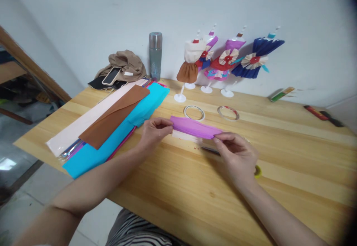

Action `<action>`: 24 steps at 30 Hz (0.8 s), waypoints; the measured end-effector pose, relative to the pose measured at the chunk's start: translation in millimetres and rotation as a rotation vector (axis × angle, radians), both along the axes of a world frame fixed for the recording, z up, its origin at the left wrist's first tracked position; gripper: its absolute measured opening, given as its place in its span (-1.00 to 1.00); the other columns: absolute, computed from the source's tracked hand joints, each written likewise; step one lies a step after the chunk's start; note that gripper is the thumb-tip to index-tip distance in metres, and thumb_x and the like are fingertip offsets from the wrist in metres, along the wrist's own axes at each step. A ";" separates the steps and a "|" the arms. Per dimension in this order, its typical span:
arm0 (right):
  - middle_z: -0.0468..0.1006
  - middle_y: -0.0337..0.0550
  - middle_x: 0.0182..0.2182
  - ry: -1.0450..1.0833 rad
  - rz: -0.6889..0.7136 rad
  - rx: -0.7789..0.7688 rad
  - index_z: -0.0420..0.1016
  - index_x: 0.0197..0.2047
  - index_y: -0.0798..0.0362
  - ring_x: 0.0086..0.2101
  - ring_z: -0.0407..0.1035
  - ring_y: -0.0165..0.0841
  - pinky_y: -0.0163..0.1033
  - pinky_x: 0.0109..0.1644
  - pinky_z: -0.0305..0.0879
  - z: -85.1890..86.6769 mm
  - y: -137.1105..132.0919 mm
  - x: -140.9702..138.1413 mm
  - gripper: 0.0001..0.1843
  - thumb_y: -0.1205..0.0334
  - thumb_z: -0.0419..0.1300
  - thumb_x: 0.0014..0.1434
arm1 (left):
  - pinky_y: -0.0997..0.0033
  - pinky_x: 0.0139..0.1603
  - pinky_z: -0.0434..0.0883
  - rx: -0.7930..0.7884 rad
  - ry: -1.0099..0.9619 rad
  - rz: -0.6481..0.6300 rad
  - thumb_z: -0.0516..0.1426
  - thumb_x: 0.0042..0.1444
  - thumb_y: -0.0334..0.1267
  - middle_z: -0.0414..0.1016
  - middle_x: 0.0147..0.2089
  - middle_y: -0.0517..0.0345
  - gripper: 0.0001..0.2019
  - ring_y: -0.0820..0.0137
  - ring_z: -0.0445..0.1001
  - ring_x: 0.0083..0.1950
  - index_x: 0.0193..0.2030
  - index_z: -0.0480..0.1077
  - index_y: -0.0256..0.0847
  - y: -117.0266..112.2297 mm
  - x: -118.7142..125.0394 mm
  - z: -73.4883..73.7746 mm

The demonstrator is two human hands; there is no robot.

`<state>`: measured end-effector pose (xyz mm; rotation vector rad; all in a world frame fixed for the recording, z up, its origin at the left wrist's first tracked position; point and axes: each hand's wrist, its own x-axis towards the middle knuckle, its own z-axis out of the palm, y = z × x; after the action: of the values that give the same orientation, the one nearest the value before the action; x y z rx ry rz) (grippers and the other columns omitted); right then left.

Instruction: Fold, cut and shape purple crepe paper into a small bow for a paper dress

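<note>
A strip of purple crepe paper (pixel 195 127) is stretched between my two hands, just above the table. My left hand (pixel 156 130) pinches its left end between thumb and fingers. At the other end, my right hand (pixel 236 153) grips the lower right corner in the same way. Under the strip lies a pale piece of paper (pixel 184 136), partly covered. A dark, thin blade-like thing (pixel 210 150) and a yellow ring-shaped part (pixel 258 171) show beside my right hand, which hides what lies between them.
Two tape rolls (pixel 194 113) lie behind the strip. Several small paper dresses on stands (pixel 227 62) line the wall. Brown (pixel 114 117) and blue paper sheets (pixel 111 138) lie left. A flask (pixel 155 58), a phone (pixel 111 75) and a green-handled tool (pixel 281 94) sit farther back.
</note>
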<state>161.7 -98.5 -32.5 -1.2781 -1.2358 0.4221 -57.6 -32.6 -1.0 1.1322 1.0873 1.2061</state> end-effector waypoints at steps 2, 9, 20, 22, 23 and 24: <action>0.58 -0.21 -0.45 0.001 -0.016 0.002 0.54 -0.40 -0.05 -0.46 0.41 -0.34 -0.19 -0.36 0.38 0.0 0.2 -0.6 -0.93 0.19 0.33 0.07 | 0.46 -0.39 0.42 0.005 -0.014 -0.022 0.29 -0.26 -0.37 0.51 -0.56 0.23 -0.92 0.49 0.43 -0.50 -0.50 0.54 -0.24 0.4 0.0 -0.6; 0.63 -0.18 -0.35 -0.004 -0.004 0.024 0.61 -0.26 -0.07 -0.39 0.46 -0.33 -0.18 -0.31 0.37 -3.9 -0.1 1.6 -0.90 0.24 0.33 0.09 | 0.48 -0.44 0.38 0.066 0.013 -0.030 0.29 -0.20 -0.35 0.53 -0.52 0.20 -0.82 0.51 0.40 -0.50 -0.37 0.60 -0.24 1.1 0.3 -5.0; 0.62 -0.17 -0.33 -0.092 -0.016 0.038 0.63 -0.24 -0.11 -0.33 0.47 -0.29 -0.14 -0.30 0.36 -3.9 0.3 2.5 -0.88 0.22 0.28 0.14 | 0.29 -0.10 0.50 0.406 0.266 -0.014 0.25 0.07 -0.34 0.64 -0.24 0.13 -0.86 0.30 0.56 -0.18 -0.25 0.63 -0.08 1.2 -5.5 -12.0; 0.63 -0.16 -0.33 -0.081 -0.034 0.032 0.63 -0.22 -0.10 -0.34 0.47 -0.29 -0.14 -0.30 0.37 -3.8 0.2 1.5 -0.87 0.22 0.28 0.13 | 0.30 -0.09 0.51 0.434 0.300 -0.009 0.24 0.08 -0.32 0.64 -0.22 0.11 -0.87 0.30 0.57 -0.17 -0.25 0.63 -0.08 0.6 -5.9 -11.1; 0.62 -0.16 -0.33 -0.079 -0.038 0.031 0.63 -0.22 -0.10 -0.34 0.47 -0.29 -0.14 -0.29 0.37 -3.7 0.1 1.0 -0.87 0.22 0.28 0.13 | 0.30 -0.09 0.51 0.447 0.313 -0.004 0.24 0.09 -0.31 0.64 -0.21 0.11 -0.87 0.30 0.57 -0.16 -0.24 0.63 -0.08 0.4 -6.0 -10.6; 0.62 -0.16 -0.33 -0.078 -0.038 0.032 0.64 -0.21 -0.10 -0.34 0.47 -0.29 -0.13 -0.29 0.37 -3.7 0.0 0.7 -0.86 0.22 0.28 0.13 | 0.31 -0.08 0.51 0.460 0.326 0.001 0.24 0.10 -0.30 0.64 -0.21 0.10 -0.87 0.30 0.57 -0.16 -0.24 0.63 -0.08 0.2 -6.1 -10.1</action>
<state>162.4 -98.5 -36.1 -1.2989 -1.2771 0.3266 -63.8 -32.4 -11.1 1.7276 1.0753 1.3423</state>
